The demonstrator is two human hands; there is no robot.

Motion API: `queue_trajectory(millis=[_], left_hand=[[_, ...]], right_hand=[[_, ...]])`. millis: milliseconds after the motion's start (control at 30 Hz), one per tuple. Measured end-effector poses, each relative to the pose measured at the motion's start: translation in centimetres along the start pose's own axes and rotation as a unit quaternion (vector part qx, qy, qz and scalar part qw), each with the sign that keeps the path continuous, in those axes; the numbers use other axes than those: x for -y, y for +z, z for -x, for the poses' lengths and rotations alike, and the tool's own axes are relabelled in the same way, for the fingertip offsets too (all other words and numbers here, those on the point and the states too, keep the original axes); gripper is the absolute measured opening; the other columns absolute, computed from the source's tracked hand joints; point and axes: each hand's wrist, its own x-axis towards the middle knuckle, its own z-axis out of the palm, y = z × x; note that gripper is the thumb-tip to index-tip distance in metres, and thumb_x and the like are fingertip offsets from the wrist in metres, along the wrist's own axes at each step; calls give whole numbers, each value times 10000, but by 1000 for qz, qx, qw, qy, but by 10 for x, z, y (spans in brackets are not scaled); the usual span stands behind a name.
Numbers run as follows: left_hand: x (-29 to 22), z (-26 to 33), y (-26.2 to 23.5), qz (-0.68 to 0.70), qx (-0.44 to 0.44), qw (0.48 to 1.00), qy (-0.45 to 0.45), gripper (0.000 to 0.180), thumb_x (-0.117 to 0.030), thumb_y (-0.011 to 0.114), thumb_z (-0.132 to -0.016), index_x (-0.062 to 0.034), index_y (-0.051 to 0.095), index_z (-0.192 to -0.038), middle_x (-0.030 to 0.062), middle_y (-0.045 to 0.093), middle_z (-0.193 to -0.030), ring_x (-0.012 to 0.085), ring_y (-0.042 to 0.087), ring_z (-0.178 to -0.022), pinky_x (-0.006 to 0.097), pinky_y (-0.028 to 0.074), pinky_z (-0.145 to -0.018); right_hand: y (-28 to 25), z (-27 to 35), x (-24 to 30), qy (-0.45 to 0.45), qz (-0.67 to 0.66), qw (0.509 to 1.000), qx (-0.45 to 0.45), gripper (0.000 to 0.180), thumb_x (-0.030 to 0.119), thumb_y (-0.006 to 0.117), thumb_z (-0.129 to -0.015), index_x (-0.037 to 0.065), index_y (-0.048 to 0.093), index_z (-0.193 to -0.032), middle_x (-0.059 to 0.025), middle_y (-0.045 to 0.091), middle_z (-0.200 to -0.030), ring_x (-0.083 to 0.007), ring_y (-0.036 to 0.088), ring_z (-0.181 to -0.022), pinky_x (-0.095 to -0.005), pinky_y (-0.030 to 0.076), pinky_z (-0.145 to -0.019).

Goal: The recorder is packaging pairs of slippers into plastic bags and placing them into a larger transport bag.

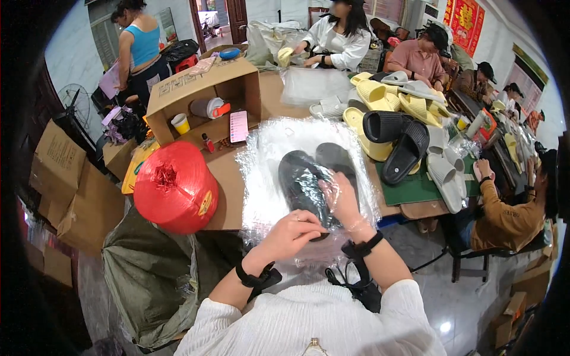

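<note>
A pair of black slippers point(300, 181) lies in a clear plastic bag on top of a stack of clear bags point(261, 172) in front of me. My left hand point(292, 233) is closed at the near end of the left slipper, thumb and fingers pinching the bag's edge. My right hand point(339, 200) appears to reach inside the bag, with film over its fingers and wrist. Its fingers are apart and rest on the slippers, between the two. Glare on the film partly hides the right slipper.
Left of the bags stand a red twine roll point(175, 187) and an open cardboard box point(205, 86) with a cup inside. Loose black slippers point(407, 145) and yellow slippers point(377, 95) are piled at the right, beside grey slippers point(442, 172). Several people sit or stand around.
</note>
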Motion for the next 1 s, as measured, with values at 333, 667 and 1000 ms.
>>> queue_trajectory(millis=[333,667,1000], left_hand=[[37,37,-23,-62,-293,928,-223,365,-179,724,-848,-39,646,-1176,84,617,-1038,185,595,-815,325,493,-630],[25,25,-2,-143,-130,895,-401,807,-552,543,-919,107,415,-1367,239,671,-767,430,667,-812,475,511,-761],[31,34,12,-81,-146,898,-408,1031,-470,818,-715,63,317,-1440,145,636,-752,304,663,-724,396,507,-658]], right_hand=[[-157,75,45,32,-291,920,260,193,98,710,-848,-15,664,-997,-111,651,-879,-215,621,-839,-342,499,-746],[-84,42,-26,173,-103,979,-4,524,313,750,-838,-67,597,-1164,-165,634,-982,-251,610,-832,-363,502,-756],[-57,50,-21,249,-88,954,139,737,325,822,-714,-64,530,-1268,-180,667,-961,-308,665,-820,-397,529,-742]])
